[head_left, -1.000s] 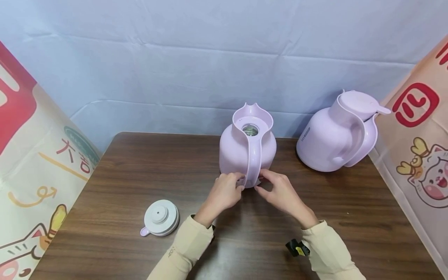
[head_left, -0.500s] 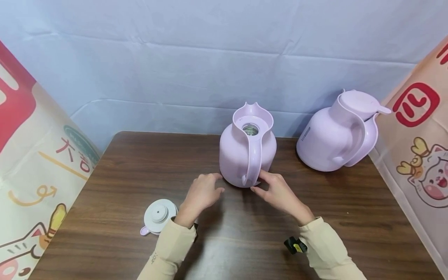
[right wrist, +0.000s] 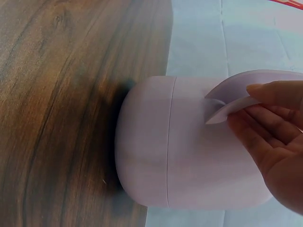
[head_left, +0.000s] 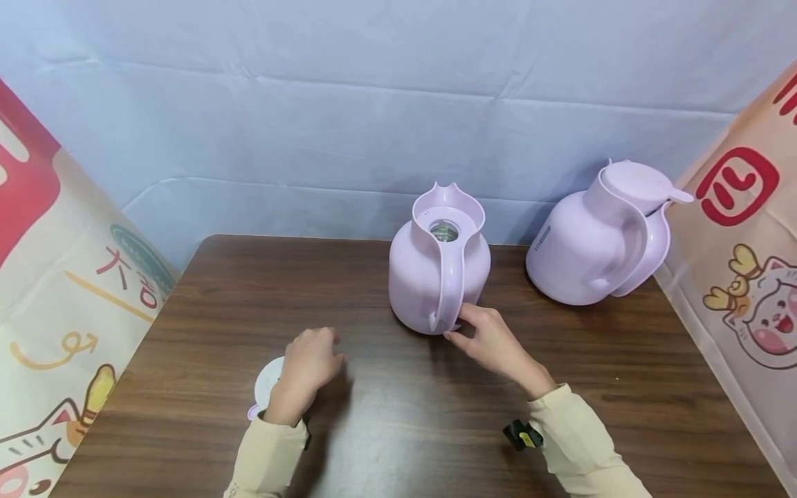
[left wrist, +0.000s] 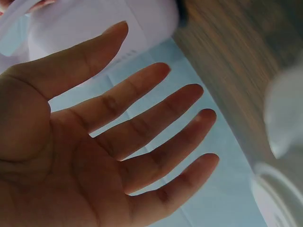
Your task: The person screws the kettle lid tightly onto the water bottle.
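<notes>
On the tabletop point(head_left: 392, 436), the lilac jug point(head_left: 416, 273) is being pinched at its lower handle point(head_left: 450, 301) by the right hand point(head_left: 495, 342). Left of the jug and nearer, the white lid point(head_left: 268, 382) is being partly hidden by the left hand point(head_left: 311, 360), whose fingers point(left wrist: 156, 116) are being held spread, nothing gripped.

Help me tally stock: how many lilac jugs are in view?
2. The open-topped jug stands near the middle of the head view, its handle pinched low down by the right hand; the lidded jug stands farther right.
</notes>
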### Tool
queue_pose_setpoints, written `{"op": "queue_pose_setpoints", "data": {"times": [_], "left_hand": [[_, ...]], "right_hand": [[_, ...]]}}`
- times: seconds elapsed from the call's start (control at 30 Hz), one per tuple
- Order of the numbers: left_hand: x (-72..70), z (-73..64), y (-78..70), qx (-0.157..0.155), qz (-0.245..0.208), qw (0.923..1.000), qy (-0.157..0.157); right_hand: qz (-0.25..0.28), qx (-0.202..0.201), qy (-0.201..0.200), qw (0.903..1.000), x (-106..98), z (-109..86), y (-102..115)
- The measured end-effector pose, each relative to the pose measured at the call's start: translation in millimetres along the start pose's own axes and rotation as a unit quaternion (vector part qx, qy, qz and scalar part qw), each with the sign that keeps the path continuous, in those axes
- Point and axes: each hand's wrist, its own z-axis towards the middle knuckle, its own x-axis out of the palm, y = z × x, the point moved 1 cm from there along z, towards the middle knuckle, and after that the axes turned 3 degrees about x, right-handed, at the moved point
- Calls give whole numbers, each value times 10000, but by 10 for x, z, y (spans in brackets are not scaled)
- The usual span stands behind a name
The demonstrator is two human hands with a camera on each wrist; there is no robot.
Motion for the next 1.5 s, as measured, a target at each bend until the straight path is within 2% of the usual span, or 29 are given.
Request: {"op": "queue_pose_setpoints", "data": {"times": [0.2,0.47,0.73,1.07,1.5], "left_hand": [[-28,-109,152,-299,260,9990,189],[-17,-199,283,-410,375,9973,487],[6,-200,363,-397,416,9961,663],[46,-193,436,-617,207,9935,929],[35,-189,479,-649,-2,9924,1044]], "right_hand": [[8,13,10,10000,6,1,-12],[52,63,63,9999,6,7,-16],[50,64,31,10000,8,0,-17],[68,6,-33,10000,22,-9,-28],[130,-15,13,9999,13,-8,-30]]}}
